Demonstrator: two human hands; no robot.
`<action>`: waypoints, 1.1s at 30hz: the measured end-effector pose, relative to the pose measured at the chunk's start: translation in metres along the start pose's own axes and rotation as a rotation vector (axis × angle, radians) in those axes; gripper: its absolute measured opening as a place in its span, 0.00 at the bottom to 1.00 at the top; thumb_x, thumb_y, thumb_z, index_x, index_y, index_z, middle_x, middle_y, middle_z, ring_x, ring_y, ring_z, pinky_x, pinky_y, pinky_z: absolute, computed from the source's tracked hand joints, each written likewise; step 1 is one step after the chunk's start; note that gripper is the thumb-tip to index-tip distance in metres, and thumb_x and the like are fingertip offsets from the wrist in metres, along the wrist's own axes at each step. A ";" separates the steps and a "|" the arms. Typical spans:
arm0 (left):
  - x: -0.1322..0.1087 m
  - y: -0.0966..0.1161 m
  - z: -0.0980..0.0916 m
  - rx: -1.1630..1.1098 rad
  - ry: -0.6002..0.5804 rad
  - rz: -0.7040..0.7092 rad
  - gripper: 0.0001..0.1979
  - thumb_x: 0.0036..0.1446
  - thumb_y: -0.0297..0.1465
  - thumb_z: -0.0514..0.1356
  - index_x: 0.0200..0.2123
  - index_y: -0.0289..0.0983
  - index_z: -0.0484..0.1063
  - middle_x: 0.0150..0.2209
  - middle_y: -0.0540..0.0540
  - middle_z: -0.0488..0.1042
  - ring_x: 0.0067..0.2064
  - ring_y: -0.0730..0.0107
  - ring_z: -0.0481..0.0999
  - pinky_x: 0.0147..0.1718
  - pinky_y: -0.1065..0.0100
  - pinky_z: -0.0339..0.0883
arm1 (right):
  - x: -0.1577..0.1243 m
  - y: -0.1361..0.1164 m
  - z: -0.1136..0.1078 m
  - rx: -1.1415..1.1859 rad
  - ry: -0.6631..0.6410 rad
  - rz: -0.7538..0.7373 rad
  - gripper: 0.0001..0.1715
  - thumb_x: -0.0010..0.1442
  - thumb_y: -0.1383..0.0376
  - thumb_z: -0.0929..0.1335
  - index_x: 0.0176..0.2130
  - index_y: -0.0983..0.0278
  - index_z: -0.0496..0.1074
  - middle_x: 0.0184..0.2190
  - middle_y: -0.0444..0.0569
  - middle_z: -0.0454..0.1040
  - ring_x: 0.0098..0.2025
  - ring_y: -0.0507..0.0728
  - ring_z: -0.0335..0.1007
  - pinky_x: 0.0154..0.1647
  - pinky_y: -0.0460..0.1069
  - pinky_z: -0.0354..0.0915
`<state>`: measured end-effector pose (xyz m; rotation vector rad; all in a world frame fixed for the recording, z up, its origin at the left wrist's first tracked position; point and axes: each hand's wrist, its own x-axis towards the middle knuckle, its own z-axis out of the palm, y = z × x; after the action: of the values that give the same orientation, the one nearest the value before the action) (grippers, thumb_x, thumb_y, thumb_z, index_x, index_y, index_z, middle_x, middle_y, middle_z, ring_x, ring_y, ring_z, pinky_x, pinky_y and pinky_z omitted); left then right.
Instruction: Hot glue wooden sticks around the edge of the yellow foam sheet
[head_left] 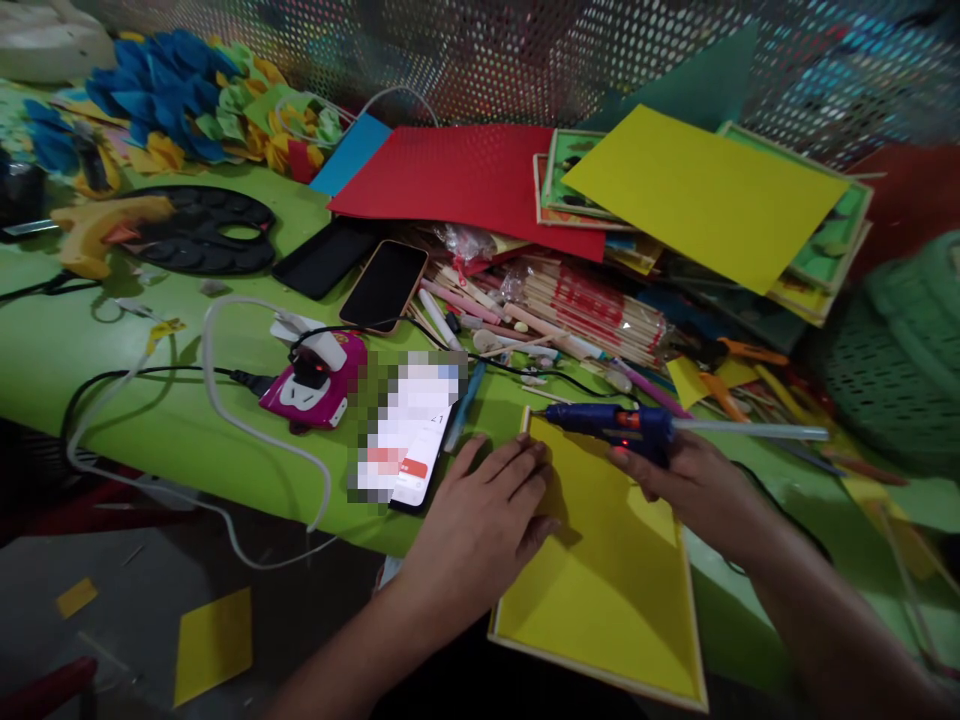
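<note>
My right hand point(690, 480) is closed round the handle of a blue hot glue gun point(607, 425). A clear glue stick point(750, 429) juts from the gun's back, and a small red light glows on its side. The nozzle is at the top left corner of a yellow card point(600, 580) edged with thin pale wooden sticks. My left hand point(487, 500) holds the card's left edge, its fingers bent over the stick border and its thumb on the yellow face. Part of that border is hidden under the hand. A lit phone point(420, 450) lies just left of my left hand.
A magenta power adapter point(322, 385) with white cables sits on the green table. Behind are dark phones point(386, 285), a black palette point(217, 230), a yellow glue gun point(90, 230), bundled sticks point(585, 305), red card point(457, 180) and yellow card point(705, 190). A green basket point(892, 350) stands right.
</note>
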<state>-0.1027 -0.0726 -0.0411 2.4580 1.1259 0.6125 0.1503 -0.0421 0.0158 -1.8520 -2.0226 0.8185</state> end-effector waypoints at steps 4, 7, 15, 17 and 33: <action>0.000 0.000 0.000 -0.006 -0.006 0.000 0.20 0.71 0.40 0.53 0.60 0.39 0.68 0.66 0.47 0.69 0.70 0.64 0.62 0.68 0.50 0.51 | -0.004 0.005 -0.003 -0.031 -0.002 0.028 0.28 0.63 0.44 0.67 0.21 0.59 0.69 0.17 0.44 0.67 0.21 0.56 0.62 0.23 0.50 0.60; 0.000 0.000 -0.001 -0.011 0.006 0.005 0.19 0.72 0.39 0.52 0.60 0.38 0.68 0.66 0.46 0.69 0.69 0.63 0.63 0.68 0.50 0.51 | -0.007 0.009 -0.005 -0.043 -0.009 0.028 0.26 0.63 0.44 0.67 0.24 0.59 0.72 0.16 0.43 0.66 0.20 0.56 0.61 0.22 0.50 0.59; 0.001 0.001 -0.002 0.002 0.007 0.004 0.19 0.71 0.39 0.53 0.60 0.38 0.69 0.65 0.45 0.70 0.69 0.63 0.64 0.68 0.50 0.53 | -0.006 0.007 -0.005 -0.044 0.001 0.027 0.28 0.63 0.44 0.66 0.22 0.59 0.68 0.15 0.43 0.65 0.19 0.54 0.60 0.20 0.50 0.56; 0.001 0.001 -0.003 0.002 0.010 0.005 0.19 0.71 0.39 0.54 0.59 0.38 0.69 0.65 0.46 0.70 0.69 0.63 0.64 0.68 0.50 0.54 | -0.006 0.008 -0.005 -0.053 0.002 0.019 0.28 0.63 0.44 0.66 0.21 0.59 0.67 0.15 0.43 0.66 0.20 0.55 0.61 0.20 0.50 0.57; 0.001 0.001 -0.002 0.003 0.001 0.005 0.19 0.71 0.40 0.53 0.59 0.38 0.69 0.66 0.47 0.69 0.69 0.64 0.63 0.68 0.49 0.54 | -0.005 0.008 -0.004 -0.065 0.018 0.001 0.30 0.63 0.43 0.66 0.19 0.58 0.65 0.16 0.44 0.67 0.20 0.56 0.62 0.21 0.51 0.58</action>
<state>-0.1029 -0.0720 -0.0387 2.4641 1.1222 0.6144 0.1592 -0.0458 0.0151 -1.8876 -2.0612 0.7425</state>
